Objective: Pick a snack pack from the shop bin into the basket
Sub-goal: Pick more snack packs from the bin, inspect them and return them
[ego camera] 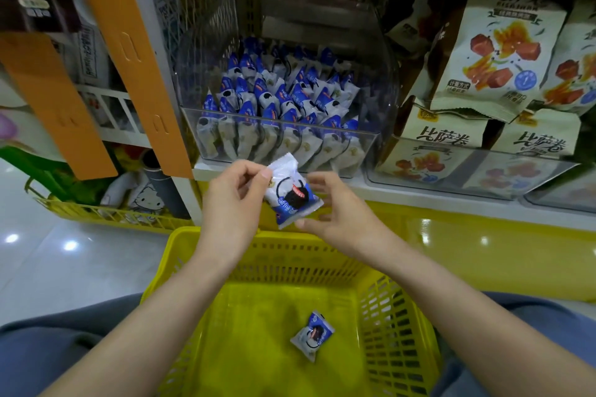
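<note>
- The shop bin is a clear, hard plastic tub with rounded side walls and a low straight front wall. It sits on a white shelf.
- Inside it stand rows of small pillow packs in glossy blue-and-white film. They are packed upright and close together, and the front row presses against the front wall.
- The snack pack is out of the bin. It is held tilted in the air just in front of the shelf edge, above the far rim of the basket.
- It is crinkly film with a serrated end seam, white at the top and blue at the bottom, and shows a dark round biscuit.
- The left hand has its grip clenched on the pack's upper corner, pinched between thumb and forefinger.
- The right hand has its thumb against the pack's lower edge. Its fingers are blurred beside the right edge, so I cannot tell whether that grip is closed on it.
- The basket is yellow moulded plastic with slotted lattice walls and a solid floor. A second pack of the same kind lies flat in it.
- To the right, matte beige bags printed with red cubes lean and stack in a neighbouring clear bin.
</note>
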Demonstrator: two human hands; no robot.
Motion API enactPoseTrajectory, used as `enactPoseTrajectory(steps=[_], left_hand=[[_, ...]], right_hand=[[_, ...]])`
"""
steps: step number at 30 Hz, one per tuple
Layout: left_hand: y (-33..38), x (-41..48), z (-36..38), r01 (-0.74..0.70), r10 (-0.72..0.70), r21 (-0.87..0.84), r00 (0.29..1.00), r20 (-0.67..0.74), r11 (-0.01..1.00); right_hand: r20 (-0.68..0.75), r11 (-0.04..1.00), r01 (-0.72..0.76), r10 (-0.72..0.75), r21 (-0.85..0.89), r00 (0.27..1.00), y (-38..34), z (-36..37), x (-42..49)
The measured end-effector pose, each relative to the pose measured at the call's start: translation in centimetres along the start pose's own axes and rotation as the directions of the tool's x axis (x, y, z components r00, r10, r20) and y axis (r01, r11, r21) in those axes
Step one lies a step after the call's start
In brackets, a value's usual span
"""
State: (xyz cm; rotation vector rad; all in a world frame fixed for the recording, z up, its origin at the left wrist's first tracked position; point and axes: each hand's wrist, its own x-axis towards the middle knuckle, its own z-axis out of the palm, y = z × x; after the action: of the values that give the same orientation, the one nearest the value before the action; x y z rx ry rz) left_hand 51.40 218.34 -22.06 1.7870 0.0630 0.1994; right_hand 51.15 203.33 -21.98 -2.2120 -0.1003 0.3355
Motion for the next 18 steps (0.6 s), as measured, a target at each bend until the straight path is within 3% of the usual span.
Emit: enactPoseTrajectory(steps=[4,9,12,15,18], left_hand=[[-0.27,-0.39,0.08,-0.112,0.102,0.136,0.991,0.084,0.984],[-0.07,-1.00,0.20,-0.209,0.183,0.192,0.972,0.146,0.959],[0.02,-0.94,0.35,-0.132,0.108,0.155,0.982,0.155,0.979],[0.47,-0.54,0.29,0.012,-0.010,-0.007,0.977,0.214,1.000],[0.71,-0.39,0.14,0.042,-0.028,-0.056,0.971,0.238,0.998]], right_hand=[[-0.130,0.974,0.208,-0.196,0.092,0.972,-0.72,-0.35,0.13],[-0.220,0.950,0.275,-0.239,0.150,0.946,-0.77,-0.30,0.02],[-0.276,0.942,0.330,-0.305,0.051,0.912,-0.78,-0.13,-0.18],[-0.355,0.897,0.413,-0.441,-0.156,0.824,-0.81,0.08,-0.42],[-0.412,0.897,0.403,-0.441,-0.180,0.797,-0.89,0.10,-0.47]])
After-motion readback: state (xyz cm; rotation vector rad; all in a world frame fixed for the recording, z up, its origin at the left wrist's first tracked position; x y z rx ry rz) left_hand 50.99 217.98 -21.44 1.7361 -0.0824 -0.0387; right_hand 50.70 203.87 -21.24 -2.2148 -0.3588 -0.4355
